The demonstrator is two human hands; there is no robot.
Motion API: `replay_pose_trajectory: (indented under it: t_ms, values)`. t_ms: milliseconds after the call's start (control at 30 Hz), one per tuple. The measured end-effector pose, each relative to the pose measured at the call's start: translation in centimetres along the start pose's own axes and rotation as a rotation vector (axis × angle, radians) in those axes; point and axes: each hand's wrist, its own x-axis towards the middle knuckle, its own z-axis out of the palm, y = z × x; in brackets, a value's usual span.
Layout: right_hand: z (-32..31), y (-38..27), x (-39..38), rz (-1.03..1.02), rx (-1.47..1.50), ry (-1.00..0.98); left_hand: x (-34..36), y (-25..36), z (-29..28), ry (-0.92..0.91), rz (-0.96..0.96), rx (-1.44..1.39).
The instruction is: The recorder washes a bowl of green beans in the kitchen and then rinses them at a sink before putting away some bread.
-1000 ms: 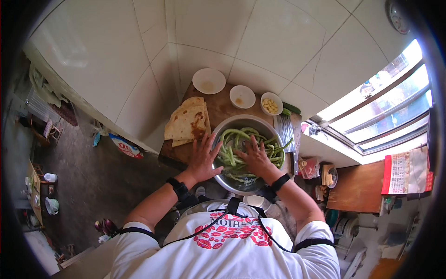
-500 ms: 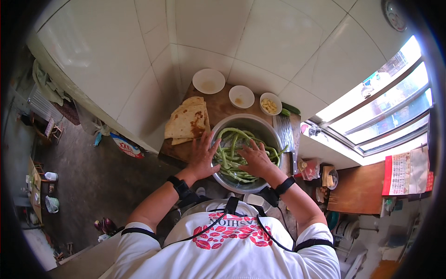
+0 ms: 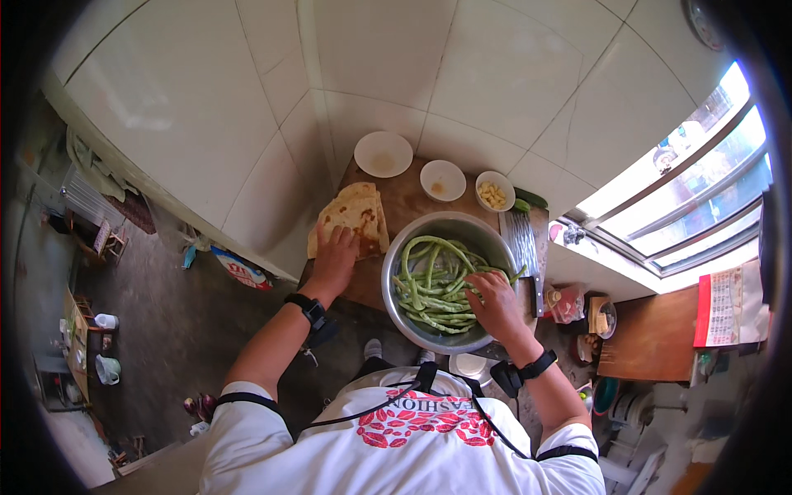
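Note:
A steel basin (image 3: 394, 309) holds many long green beans (image 3: 433, 285) on a wooden board. My right hand (image 3: 502, 309) is at the basin's right side, its fingers curled down on the beans by the rim; the fingertips are partly hidden. My left hand (image 3: 334, 262) is left of the basin, fingers apart and stretched over the near edge of a folded, browned flatbread (image 3: 363, 216). Nothing shows in its grip.
Behind the basin stand a large white bowl (image 3: 384, 155), a smaller white bowl (image 3: 443, 181) and a bowl of pale yellow pieces (image 3: 492, 195). Cucumbers (image 3: 530, 197) and a knife (image 3: 537, 295) lie to the right. A window (image 3: 685, 190) is farther right.
My left hand has moved off the basin's left side to the flatbread. My right hand has shifted from the beans' middle toward the right rim, its spread fingers now drawn together.

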Motion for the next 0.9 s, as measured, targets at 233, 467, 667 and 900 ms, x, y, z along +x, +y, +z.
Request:
replay_pose_trajectory:
  t_ms: [233,467,667,900]
  values:
    - [-0.2,-0.2,-1.9,0.088,0.006,0.034,2.7,0.5,1.6,-0.028,0.089,0.147]
    - [-0.2,0.4,-3.3,0.158,0.059,0.073,2.3,-1.3,3.2,0.183,0.271,0.041]
    - [-0.4,-0.1,-2.1,0.149,0.05,0.06,2.2,-1.7,4.0,0.327,0.364,0.148]
    - [-0.1,-0.6,-1.4,0.103,0.041,0.044,2.6,-1.3,4.8,0.236,0.225,0.193]
